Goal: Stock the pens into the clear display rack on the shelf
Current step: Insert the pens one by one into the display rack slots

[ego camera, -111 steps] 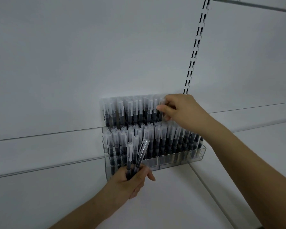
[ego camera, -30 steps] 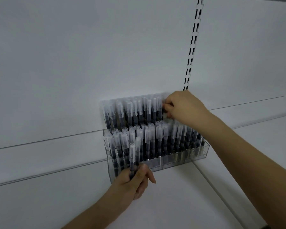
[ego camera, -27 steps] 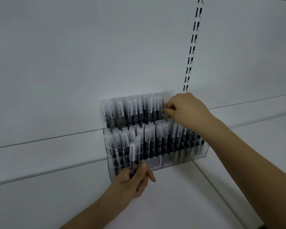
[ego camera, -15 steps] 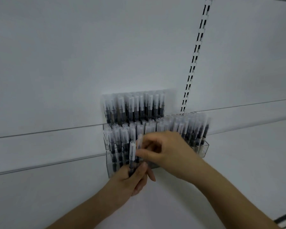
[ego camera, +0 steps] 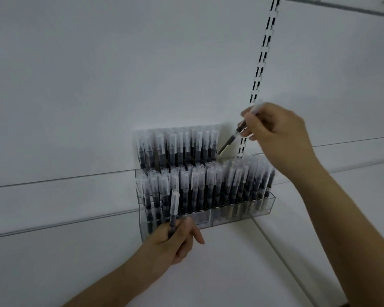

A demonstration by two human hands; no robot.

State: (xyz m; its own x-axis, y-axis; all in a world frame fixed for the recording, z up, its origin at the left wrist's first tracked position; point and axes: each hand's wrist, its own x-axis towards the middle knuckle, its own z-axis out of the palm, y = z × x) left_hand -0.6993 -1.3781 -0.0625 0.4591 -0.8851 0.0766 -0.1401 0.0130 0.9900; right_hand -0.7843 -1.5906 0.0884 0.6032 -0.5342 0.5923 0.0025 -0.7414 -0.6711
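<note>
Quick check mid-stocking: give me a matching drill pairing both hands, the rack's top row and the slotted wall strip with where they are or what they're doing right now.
Things:
1. left hand
2. right hand
3. top row of clear-capped dark pens
4. slotted white wall strip

States:
A. runs up the wall above the clear plastic display rack
B. holds one upright pen in front of the rack
C. filled on its left part, gap at right
D. tilts a slanted pen tip-down toward that gap

Pairs: 1-B, 2-D, 3-C, 4-A
</note>
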